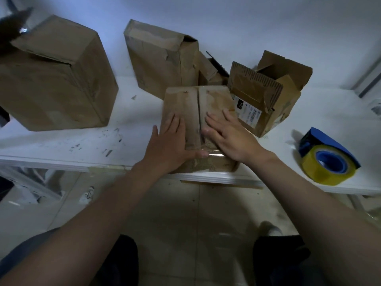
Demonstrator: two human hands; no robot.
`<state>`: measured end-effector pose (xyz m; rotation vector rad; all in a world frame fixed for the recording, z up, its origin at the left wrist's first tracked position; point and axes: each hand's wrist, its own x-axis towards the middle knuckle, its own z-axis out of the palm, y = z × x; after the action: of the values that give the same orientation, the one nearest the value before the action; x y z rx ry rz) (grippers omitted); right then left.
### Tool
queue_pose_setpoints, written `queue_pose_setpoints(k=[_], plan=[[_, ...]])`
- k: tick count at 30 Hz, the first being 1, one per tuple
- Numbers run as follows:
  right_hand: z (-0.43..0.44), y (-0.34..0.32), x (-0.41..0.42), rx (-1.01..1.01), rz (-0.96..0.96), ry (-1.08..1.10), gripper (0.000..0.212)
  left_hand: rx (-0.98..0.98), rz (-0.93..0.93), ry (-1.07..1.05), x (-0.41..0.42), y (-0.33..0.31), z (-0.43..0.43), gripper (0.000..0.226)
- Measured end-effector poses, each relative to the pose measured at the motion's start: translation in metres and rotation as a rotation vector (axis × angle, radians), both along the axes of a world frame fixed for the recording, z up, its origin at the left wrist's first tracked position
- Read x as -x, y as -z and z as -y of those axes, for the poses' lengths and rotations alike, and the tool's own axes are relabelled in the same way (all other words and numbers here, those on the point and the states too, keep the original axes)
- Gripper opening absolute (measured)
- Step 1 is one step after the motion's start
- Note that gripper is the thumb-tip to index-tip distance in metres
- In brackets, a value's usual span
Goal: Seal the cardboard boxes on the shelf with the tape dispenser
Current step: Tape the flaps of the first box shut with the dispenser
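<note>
While both hands press flat on it, a small, flat brown cardboard box [185, 102] sits at the near edge of the white shelf [99, 141]. Its two top flaps are closed and meet in a seam running from near to far. The left hand [169, 139] lies open on the left flap with straight fingers. Its thumb reaches right along the box's near edge to a strip of clear glossy tape [215, 154] folded over that edge. The right hand [228, 135] lies open on the right flap, fingers spread, just beside the seam. Neither hand grips anything. A blue tape dispenser with a yellowish roll of tape [327, 155] rests on the shelf to the right, well apart from the hands. Just right of the flat box stands a brown cardboard box with open flaps [266, 93], a white printed label [248, 112] on its near side. Farther back stands a tall, worn brown cardboard box [158, 58], and at the left a large closed brown cardboard box [55, 79]. Below the shelf edge, pale floor tiles [195, 213] show.
</note>
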<state>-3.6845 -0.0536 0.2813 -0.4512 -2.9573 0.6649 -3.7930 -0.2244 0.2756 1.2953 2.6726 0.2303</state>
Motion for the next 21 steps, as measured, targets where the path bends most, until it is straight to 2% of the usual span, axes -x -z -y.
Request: queue_pose_setpoints(k=[2,4,9,12,14,17,21], plan=[[-0.001,0.003,-0.002,-0.065,0.054,-0.031,0.089,0.000,-0.018,0.003,0.000,0.002,-0.001,0.132],[-0.003,0.005,-0.005,-0.130,0.086,-0.069,0.100,-0.013,-0.025,0.020,0.002,0.004,-0.001,0.131],[-0.016,0.010,-0.010,-0.095,0.046,-0.155,0.102,-0.035,-0.039,0.088,0.008,0.008,0.006,0.128],[-0.023,0.018,-0.017,-0.120,-0.045,-0.208,0.103,-0.077,-0.025,0.118,0.011,0.010,0.013,0.124],[-0.027,0.025,-0.021,-0.111,-0.140,-0.238,0.098,-0.175,0.044,0.115,0.015,0.015,0.019,0.122],[-0.032,0.034,-0.030,0.101,-0.305,-0.219,0.087,-0.426,0.173,0.067,0.013,0.025,0.028,0.119],[-0.033,0.040,-0.034,0.233,-0.357,-0.088,0.096,-0.654,0.387,-0.003,0.007,0.032,0.028,0.115]])
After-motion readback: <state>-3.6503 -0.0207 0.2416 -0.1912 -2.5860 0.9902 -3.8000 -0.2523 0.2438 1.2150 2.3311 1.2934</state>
